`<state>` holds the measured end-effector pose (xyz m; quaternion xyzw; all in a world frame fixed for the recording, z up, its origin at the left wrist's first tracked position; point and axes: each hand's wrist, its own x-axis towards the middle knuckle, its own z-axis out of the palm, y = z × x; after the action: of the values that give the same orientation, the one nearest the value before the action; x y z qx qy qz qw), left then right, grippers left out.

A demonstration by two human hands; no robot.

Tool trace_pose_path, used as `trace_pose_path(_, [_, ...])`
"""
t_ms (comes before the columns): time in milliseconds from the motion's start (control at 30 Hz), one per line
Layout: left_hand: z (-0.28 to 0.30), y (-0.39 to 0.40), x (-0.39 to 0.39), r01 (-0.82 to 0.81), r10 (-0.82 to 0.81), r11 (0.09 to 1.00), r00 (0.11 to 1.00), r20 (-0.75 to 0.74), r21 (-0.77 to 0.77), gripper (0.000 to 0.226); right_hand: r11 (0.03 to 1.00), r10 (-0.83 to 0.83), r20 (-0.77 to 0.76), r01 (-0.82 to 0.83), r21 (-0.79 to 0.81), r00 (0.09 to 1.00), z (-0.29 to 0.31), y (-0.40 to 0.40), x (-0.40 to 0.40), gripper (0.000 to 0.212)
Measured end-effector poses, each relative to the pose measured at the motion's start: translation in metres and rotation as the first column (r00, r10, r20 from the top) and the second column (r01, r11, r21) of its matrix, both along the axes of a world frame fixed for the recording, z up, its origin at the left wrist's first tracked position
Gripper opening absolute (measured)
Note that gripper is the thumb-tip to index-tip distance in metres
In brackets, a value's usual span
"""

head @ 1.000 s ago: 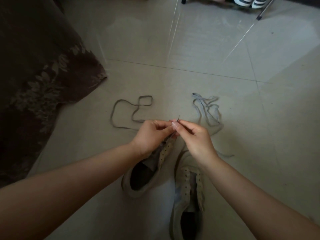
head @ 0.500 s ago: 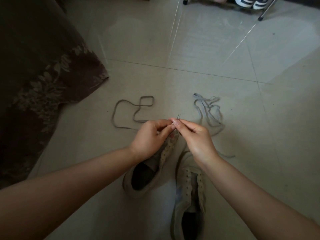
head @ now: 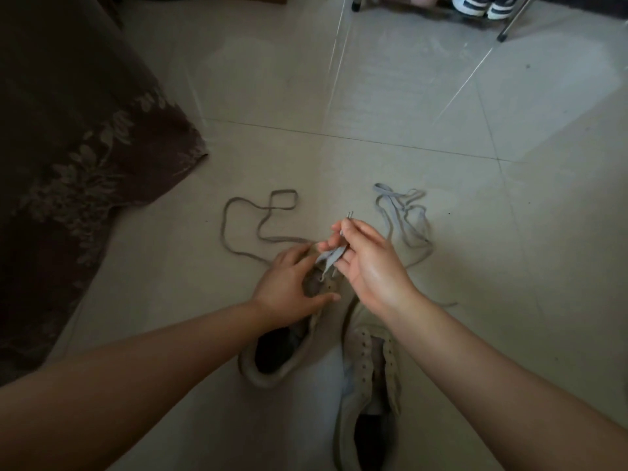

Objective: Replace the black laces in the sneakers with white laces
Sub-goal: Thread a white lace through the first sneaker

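Here your right hand (head: 368, 266) pinched both tipped ends of the pale flat white lace (head: 334, 254) between thumb and fingertips, lifting them together above the toe, probably so you could match their lengths before lacing upward. The lace ran down from that pinch into the lowest eyelets of the left-lying beige canvas sneaker (head: 289, 355), so threading seemed only just begun. Your left hand (head: 289, 290) rested on that shoe's upper with fingers spread and thumb out, apparently steadying it against the pull. The second beige sneaker (head: 368, 379) lay beside it, unlaced. A darker loose lace (head: 244, 226) lay looped on the tiled floor (head: 441, 96) to the left, well apart from another pale lace bundle (head: 404, 215) on the right.
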<state>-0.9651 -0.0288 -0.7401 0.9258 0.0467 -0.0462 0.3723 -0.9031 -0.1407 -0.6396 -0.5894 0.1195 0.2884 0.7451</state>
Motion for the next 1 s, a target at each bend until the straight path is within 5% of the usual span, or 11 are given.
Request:
trace_pose_path(133, [0.002,-0.015,-0.004,-0.132,0.151,0.984,0.975,-0.165,0.12,0.078,0.959,-0.11,-0.357,0.193,0.205,0.927,0.019,0.003,0.006,0.028])
trace_pose_path(300, [0.003,-0.006,-0.009,-0.28,0.287,0.958,0.934,-0.213,0.065,0.068,0.917,-0.017,-0.398,0.173,0.36,0.917,0.038,-0.015,0.007,0.021])
trace_pose_path(367, [0.005,-0.009,-0.011,-0.268,0.283,0.958,0.936,-0.211,0.098,0.068,0.948,0.01,-0.407,0.121,0.296,0.913,0.032,-0.02,0.008,0.024])
trace_pose_path(433, [0.006,-0.01,-0.011,-0.247,0.265,0.963,0.942,-0.208,0.109,0.07,0.996,0.074,-0.255,-0.083,-0.025,0.964,0.017,-0.022,0.008,0.025])
trace_pose_path(467, [0.005,-0.01,-0.011,-0.24,0.259,0.965,0.942,-0.213,0.109,0.072,0.913,0.207,-0.116,-0.235,-0.333,0.971,0.009,-0.023,0.006,0.024])
trace_pose_path(533, [0.005,-0.01,-0.011,-0.243,0.263,0.963,0.941,-0.211,0.118,0.072,0.431,0.591,-0.032,-0.349,-0.832,0.806,-0.007,-0.027,0.0,0.032])
trace_pose_path(600, [0.005,-0.01,-0.011,-0.248,0.273,0.959,0.941,-0.199,0.14,0.073,0.021,0.776,-0.182,-0.313,-0.949,0.604,-0.017,-0.031,-0.007,0.048])
trace_pose_path(700, [0.008,-0.011,-0.012,-0.251,0.275,0.958,0.941,-0.196,0.137,0.076,-0.167,0.872,-0.262,-0.251,-0.954,0.415,-0.026,-0.032,-0.014,0.043])
trace_pose_path(767, [0.009,-0.011,-0.013,-0.284,0.299,0.953,0.935,-0.193,0.102,0.083,-0.049,0.893,-0.164,-0.271,-0.961,0.42,-0.025,-0.03,-0.012,0.03])
trace_pose_path(867, [0.006,-0.012,-0.015,-0.331,0.332,0.943,0.929,-0.164,0.033,0.075,0.342,0.837,0.135,-0.315,-0.885,0.53,-0.024,-0.028,-0.003,0.025])
trace_pose_path(1000, [0.004,-0.018,-0.013,-0.386,0.377,0.922,0.911,-0.17,-0.019,0.062,0.753,0.61,0.275,-0.437,-0.492,0.743,-0.019,-0.025,-0.008,0.032])
